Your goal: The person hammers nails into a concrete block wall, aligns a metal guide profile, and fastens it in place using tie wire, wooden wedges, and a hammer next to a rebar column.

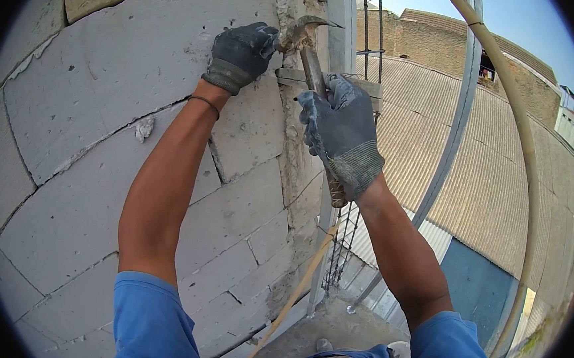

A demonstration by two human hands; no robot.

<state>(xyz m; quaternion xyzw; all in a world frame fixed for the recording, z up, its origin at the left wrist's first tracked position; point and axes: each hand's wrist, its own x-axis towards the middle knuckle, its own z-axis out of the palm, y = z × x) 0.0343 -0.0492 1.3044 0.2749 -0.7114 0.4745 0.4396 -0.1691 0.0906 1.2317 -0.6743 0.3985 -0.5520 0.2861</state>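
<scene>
In my right hand point(346, 120), gloved in dark grey, is a claw hammer point(314, 71), gripped round its handle. The claw points right, and the striking end is beside the fingertips of my left hand point(239, 52). That hand, in a matching glove, is closed against the wall of pale blocks point(142, 56), close to its rough mortared edge. Whatever its fingers may pinch is hidden. Just behind the hammer, a short wooden strip point(294, 78) lies across the wall's edge.
Steel rebar point(369, 45) rises beside a grey metal post point(341, 23) right of the wall. A bamboo pole point(525, 149) curves down on the right. Corrugated roofs point(429, 142) lie below. A thin wooden stick point(292, 292) slants near the concrete floor point(337, 319).
</scene>
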